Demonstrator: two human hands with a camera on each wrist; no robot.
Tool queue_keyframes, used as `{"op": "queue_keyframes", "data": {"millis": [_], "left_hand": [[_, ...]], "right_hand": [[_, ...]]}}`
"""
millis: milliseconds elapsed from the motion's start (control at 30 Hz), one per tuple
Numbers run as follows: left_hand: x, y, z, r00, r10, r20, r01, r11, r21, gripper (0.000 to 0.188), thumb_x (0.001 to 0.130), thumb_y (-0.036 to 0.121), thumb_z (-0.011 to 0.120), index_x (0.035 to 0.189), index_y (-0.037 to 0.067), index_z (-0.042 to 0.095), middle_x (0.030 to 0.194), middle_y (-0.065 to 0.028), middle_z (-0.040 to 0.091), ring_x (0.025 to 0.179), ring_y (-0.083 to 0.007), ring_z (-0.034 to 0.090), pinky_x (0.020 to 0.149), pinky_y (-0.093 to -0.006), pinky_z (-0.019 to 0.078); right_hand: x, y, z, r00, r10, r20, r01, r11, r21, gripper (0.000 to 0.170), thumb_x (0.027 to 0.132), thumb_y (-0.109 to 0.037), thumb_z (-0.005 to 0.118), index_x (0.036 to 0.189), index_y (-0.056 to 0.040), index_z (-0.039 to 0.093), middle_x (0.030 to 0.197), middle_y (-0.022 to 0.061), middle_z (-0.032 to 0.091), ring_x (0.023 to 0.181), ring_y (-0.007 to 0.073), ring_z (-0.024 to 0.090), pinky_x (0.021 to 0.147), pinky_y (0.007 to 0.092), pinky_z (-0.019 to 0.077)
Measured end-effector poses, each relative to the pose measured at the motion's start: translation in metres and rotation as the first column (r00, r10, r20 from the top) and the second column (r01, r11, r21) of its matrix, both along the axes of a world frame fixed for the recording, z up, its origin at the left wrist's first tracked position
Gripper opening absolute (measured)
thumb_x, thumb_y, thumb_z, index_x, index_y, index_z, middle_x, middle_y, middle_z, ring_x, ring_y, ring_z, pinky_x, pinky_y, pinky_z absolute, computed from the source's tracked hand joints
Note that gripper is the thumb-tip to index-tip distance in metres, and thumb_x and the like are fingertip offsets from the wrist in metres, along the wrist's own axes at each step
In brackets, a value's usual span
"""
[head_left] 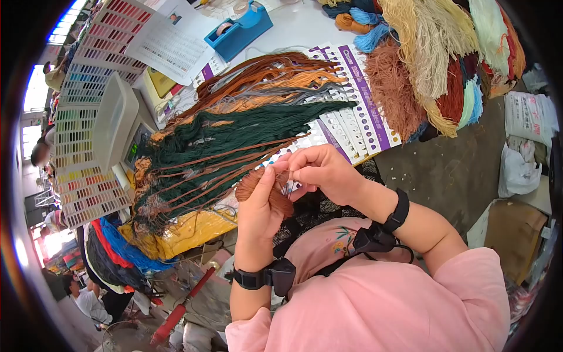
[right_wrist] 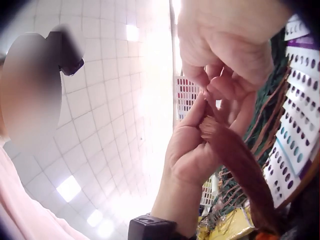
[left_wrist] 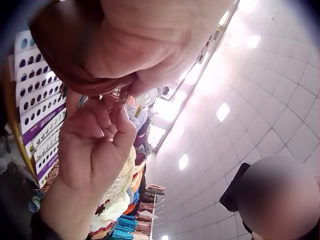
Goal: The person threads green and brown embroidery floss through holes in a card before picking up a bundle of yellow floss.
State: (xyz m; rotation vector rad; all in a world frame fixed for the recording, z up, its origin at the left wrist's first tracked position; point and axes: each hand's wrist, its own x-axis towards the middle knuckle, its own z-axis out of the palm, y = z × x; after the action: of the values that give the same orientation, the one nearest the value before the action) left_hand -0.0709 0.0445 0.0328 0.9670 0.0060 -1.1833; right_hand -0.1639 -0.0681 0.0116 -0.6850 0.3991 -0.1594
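A brown thread bundle (head_left: 251, 184) is gripped by the left hand (head_left: 261, 206), the bundle lying across its palm and showing on both sides of the thumb. The right hand (head_left: 326, 171) meets it at the fingertips and pinches fine strands. In the right wrist view the bundle (right_wrist: 245, 165) hangs down from the left hand (right_wrist: 187, 157), with the right hand (right_wrist: 225, 50) above. The left wrist view shows the right hand (left_wrist: 92, 150) pinching close under the bundle (left_wrist: 65, 55). Which single strands are pinched cannot be told.
Dark green thread (head_left: 223, 132) and brown strands lie over the table beside punched white cards (head_left: 366, 105). Behind are a blue tape dispenser (head_left: 239, 29), a scale (head_left: 117, 120) and colour charts (head_left: 82, 138). Thread hanks (head_left: 428, 47) are heaped at the right.
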Motion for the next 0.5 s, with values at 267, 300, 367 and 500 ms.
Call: {"op": "queue_keyframes", "data": {"millis": [267, 300, 367, 500], "left_hand": [[0.001, 0.005, -0.003, 0.995, 0.063, -0.076, -0.059, 0.997, 0.049, 0.022, 0.088, 0.014, 0.043, 0.096, -0.002, 0.057, 0.108, -0.0153, 0.053, 0.095, -0.0241, 0.053, 0.074, -0.0424, 0.0491], [0.000, 0.005, -0.004, 0.997, 0.035, -0.072, -0.032, 0.999, 0.039, 0.022, 0.088, 0.014, 0.044, 0.096, -0.002, 0.057, 0.107, -0.0152, 0.053, 0.094, -0.0239, 0.054, 0.073, -0.0421, 0.0492], [0.000, 0.003, -0.006, 0.998, -0.023, -0.064, 0.024, 1.000, 0.018, 0.022, 0.088, 0.014, 0.044, 0.096, -0.002, 0.057, 0.106, -0.0149, 0.054, 0.091, -0.0236, 0.054, 0.073, -0.0416, 0.0492], [-0.003, 0.000, -0.003, 0.998, 0.004, -0.058, -0.001, 0.999, 0.053, 0.023, 0.088, 0.015, 0.045, 0.099, -0.002, 0.055, 0.104, -0.0152, 0.054, 0.087, -0.0230, 0.055, 0.072, -0.0408, 0.0493]], "right_hand": [[-0.003, -0.011, -0.004, 0.994, 0.106, 0.021, -0.107, 0.988, 0.111, 0.007, 0.078, -0.005, 0.053, 0.083, -0.0003, 0.057, 0.069, 0.0044, 0.055, 0.057, 0.0063, 0.050, 0.060, 0.0264, 0.0528], [-0.003, -0.011, -0.005, 0.988, 0.144, -0.050, -0.139, 0.987, 0.084, 0.009, 0.078, -0.005, 0.054, 0.085, 0.0000, 0.057, 0.070, 0.0044, 0.055, 0.056, 0.0060, 0.050, 0.060, 0.0264, 0.0528], [0.001, -0.007, 0.000, 0.984, 0.157, -0.082, -0.153, 0.987, 0.050, 0.011, 0.078, -0.006, 0.055, 0.087, 0.0007, 0.058, 0.072, 0.0044, 0.056, 0.057, 0.0055, 0.050, 0.060, 0.0259, 0.0527], [0.006, -0.002, 0.008, 0.986, 0.123, -0.116, -0.125, 0.992, -0.008, 0.015, 0.078, -0.006, 0.055, 0.089, 0.0031, 0.058, 0.077, 0.0042, 0.056, 0.057, 0.0044, 0.049, 0.061, 0.0262, 0.0529]]}}
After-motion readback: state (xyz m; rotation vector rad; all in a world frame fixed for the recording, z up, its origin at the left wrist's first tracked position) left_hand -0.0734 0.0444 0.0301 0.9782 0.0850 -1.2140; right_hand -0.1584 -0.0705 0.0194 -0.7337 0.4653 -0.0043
